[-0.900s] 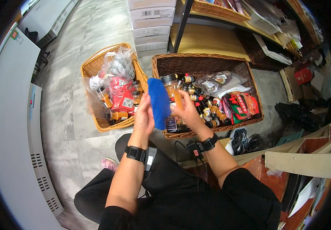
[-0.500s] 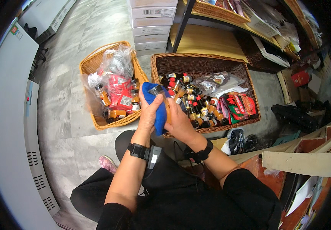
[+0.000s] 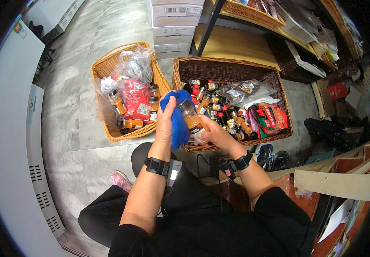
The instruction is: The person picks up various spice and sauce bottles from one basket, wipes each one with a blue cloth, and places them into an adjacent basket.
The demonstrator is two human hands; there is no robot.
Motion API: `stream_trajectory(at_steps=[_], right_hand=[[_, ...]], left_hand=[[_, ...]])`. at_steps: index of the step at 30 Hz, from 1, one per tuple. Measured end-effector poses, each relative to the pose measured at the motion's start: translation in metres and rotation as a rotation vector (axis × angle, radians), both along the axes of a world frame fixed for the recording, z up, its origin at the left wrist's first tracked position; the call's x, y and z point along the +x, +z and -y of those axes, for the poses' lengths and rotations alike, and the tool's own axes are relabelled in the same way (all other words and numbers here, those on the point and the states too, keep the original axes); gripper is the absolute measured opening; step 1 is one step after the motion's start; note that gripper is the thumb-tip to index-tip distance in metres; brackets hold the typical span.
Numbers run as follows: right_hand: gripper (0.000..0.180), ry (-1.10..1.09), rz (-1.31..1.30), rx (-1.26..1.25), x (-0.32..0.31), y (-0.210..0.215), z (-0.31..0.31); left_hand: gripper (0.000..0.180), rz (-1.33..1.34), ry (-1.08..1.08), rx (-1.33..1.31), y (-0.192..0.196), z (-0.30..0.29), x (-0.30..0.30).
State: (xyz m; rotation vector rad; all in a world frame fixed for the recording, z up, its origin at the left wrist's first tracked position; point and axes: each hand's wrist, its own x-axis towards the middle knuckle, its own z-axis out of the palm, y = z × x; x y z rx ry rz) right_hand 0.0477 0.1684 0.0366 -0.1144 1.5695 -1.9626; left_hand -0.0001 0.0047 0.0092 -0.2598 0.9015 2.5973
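A blue cloth [image 3: 179, 124] is gripped in my left hand [image 3: 164, 124], bunched against one side of a spice jar. My right hand [image 3: 217, 136] holds that spice jar [image 3: 192, 120] near its lower end; it is clear, with orange-brown contents and a dark lid, tilted with the lid away from me. Both hands are above the gap between two wicker baskets. The lighter basket [image 3: 130, 138] on the left holds similar spice jars [image 3: 117, 103], red packets [image 3: 136, 100] and clear plastic bags. In the darker basket [image 3: 219, 65] lie many small bottles [image 3: 221, 118] and packets.
White boxes [image 3: 174, 32] are stacked beyond the baskets, beside a shelf [image 3: 236, 47]. A white cabinet [image 3: 11, 128] stands along the left. On the right are a black bag [image 3: 330, 132] and a wooden shelf unit with a pale curved edge [image 3: 335, 184]. Grey floor [image 3: 71, 115] lies at left.
The cloth, formerly wrapped around the jar, is now to its left, and more of the jar shows. My right hand has shifted right and slightly down with the jar.
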Motion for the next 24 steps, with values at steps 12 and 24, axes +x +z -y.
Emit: stream_trajectory(at_steps=[12,24], right_hand=[[0.053,0.119,-0.532,0.902,0.008,0.02,-0.014],[0.05,0.148,-0.037,0.282,0.011,-0.024,-0.03]], left_hand=[[0.022,-0.391,-0.085,-0.599,0.004,-0.003,0.005],[0.045,0.112,-0.248,0.133,0.001,-0.003,0.004]])
